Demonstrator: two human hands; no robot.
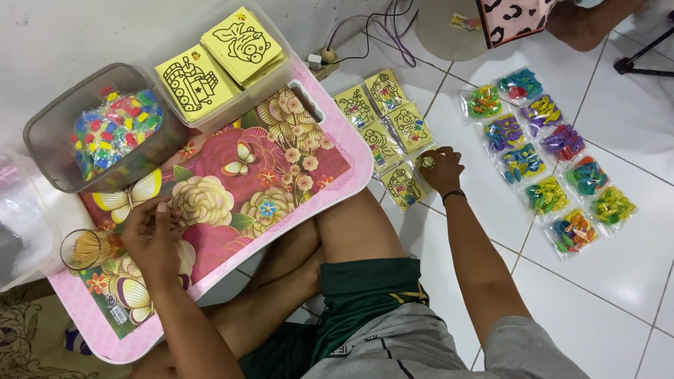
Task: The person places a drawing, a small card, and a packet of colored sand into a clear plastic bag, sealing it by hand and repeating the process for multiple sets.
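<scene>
Now my right hand (441,168) grasping a small packet (425,162) on the floor (632,281) beside yellow cards (382,133), left hand (151,235) loosely curled, holding nothing, on the table (337,189) near its left edge.

yellow picture packet (426,161), small and bagged, lies flat on white floor beside matching packets.

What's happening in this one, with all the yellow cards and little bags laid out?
A person sits cross-legged on a white tiled floor behind a pink floral lap table. Their right hand rests on the floor at a cluster of bagged yellow picture cards. Their left hand lies on the table beside a clear cup of thin sticks. Clear bags of colourful pieces lie in rows to the right.
</scene>
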